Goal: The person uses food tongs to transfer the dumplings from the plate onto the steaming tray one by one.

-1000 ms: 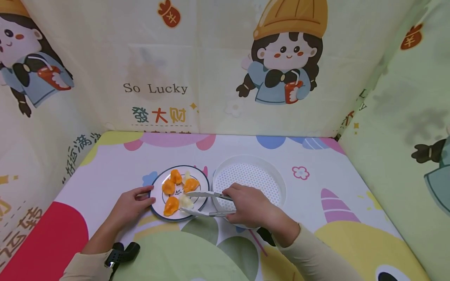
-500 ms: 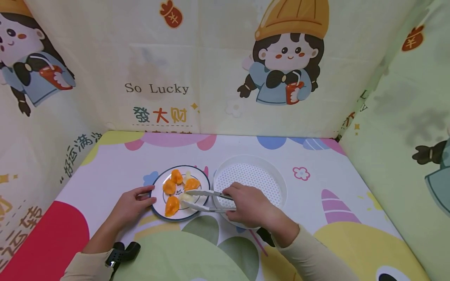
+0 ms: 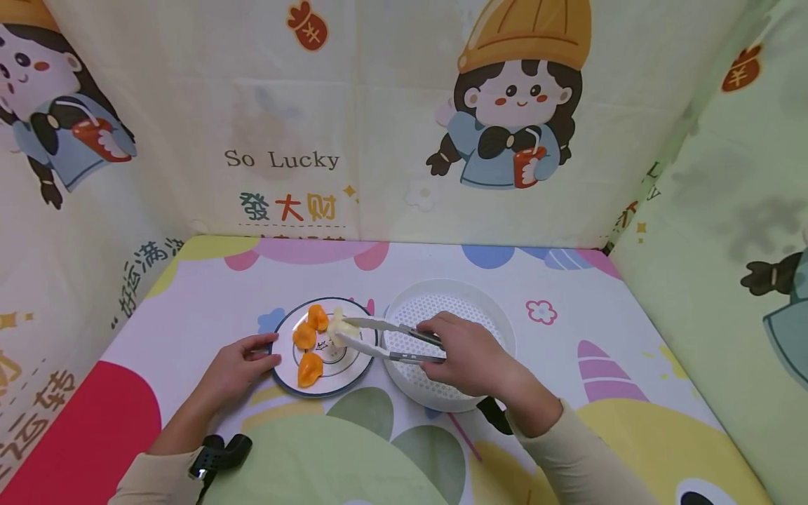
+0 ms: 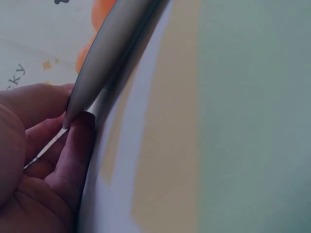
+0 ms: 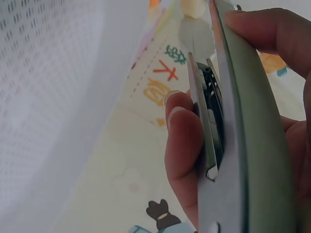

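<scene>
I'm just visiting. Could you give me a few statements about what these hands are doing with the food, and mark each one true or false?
1. The right hand holds tongs. True.
2. The tongs grip an orange dumpling. False: they grip a pale dumpling.
3. The left hand touches the plate rim. True.
4. The strainer already holds dumplings. False: none show in it.
5. Three orange dumplings lie on the plate. True.

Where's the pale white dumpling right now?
In the head view, the pale white dumpling is pinched in the metal tongs held by the right hand, over the right rim of the blue-rimmed plate, beside the white perforated basket.
</scene>
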`<state>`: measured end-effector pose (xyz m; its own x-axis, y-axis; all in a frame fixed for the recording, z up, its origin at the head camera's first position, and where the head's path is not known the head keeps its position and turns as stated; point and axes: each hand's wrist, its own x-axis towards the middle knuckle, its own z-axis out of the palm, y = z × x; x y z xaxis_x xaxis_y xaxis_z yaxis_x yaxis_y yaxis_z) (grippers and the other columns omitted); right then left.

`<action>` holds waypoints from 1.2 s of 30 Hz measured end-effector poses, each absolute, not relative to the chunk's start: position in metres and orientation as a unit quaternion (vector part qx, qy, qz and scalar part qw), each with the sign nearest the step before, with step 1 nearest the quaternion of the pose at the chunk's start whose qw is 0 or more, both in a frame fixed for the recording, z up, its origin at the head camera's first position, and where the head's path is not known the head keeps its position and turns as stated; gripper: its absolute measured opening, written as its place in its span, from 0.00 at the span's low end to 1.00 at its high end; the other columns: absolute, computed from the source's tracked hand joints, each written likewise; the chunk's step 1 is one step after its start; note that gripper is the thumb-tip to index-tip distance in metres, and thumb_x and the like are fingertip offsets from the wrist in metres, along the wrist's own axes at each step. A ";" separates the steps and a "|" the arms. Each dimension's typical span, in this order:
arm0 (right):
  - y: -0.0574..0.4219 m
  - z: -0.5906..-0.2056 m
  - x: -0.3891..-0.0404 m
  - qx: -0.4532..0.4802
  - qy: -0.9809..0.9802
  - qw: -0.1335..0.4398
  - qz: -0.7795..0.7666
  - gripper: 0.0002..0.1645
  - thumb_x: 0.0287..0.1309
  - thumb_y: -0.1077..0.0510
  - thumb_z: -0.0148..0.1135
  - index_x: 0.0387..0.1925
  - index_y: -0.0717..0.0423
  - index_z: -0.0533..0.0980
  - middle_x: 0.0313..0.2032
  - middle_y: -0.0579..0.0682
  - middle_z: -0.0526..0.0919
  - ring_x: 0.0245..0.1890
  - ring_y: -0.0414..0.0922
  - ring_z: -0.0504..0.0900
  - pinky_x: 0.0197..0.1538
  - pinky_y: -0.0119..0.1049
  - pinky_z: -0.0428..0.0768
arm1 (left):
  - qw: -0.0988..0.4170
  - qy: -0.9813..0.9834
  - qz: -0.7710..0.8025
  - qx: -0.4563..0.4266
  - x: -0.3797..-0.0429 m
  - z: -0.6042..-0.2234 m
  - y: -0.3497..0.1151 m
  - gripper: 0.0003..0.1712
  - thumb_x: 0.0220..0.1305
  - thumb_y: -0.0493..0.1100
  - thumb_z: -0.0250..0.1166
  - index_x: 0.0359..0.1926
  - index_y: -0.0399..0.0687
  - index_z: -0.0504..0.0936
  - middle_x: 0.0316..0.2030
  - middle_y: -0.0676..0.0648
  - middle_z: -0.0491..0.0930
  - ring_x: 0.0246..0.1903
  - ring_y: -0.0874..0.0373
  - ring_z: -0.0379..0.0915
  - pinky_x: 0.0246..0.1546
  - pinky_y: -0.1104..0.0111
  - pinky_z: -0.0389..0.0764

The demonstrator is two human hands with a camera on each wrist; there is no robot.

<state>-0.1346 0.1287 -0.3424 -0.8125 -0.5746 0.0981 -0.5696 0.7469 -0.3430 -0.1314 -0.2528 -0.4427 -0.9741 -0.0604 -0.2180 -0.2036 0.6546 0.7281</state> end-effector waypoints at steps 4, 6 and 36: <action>0.140 -0.341 -0.137 -0.291 0.937 -0.011 -0.191 0.26 0.53 0.55 0.72 0.54 0.57 0.78 0.44 0.47 0.81 0.37 0.42 0.77 0.38 0.38 0.78 | 0.091 0.905 0.409 -0.075 -0.132 -0.443 -0.253 0.36 0.67 0.54 0.67 0.68 0.38 0.71 0.58 0.30 0.75 0.53 0.39 0.72 0.58 0.45 0.73; 0.146 -0.341 -0.138 -0.285 0.938 -0.023 -0.195 0.26 0.53 0.55 0.72 0.54 0.58 0.78 0.44 0.47 0.80 0.36 0.42 0.77 0.38 0.38 0.77 | 0.091 0.904 0.410 -0.078 -0.133 -0.444 -0.253 0.36 0.66 0.54 0.67 0.68 0.39 0.71 0.58 0.30 0.76 0.53 0.39 0.73 0.58 0.45 0.73; 0.218 -0.371 -0.163 -0.145 0.969 -0.006 -0.202 0.28 0.54 0.54 0.67 0.55 0.64 0.77 0.50 0.59 0.80 0.43 0.53 0.78 0.44 0.53 0.80 | 0.093 0.901 0.419 -0.067 -0.133 -0.443 -0.255 0.37 0.66 0.55 0.67 0.67 0.37 0.71 0.57 0.31 0.76 0.53 0.40 0.74 0.58 0.46 0.74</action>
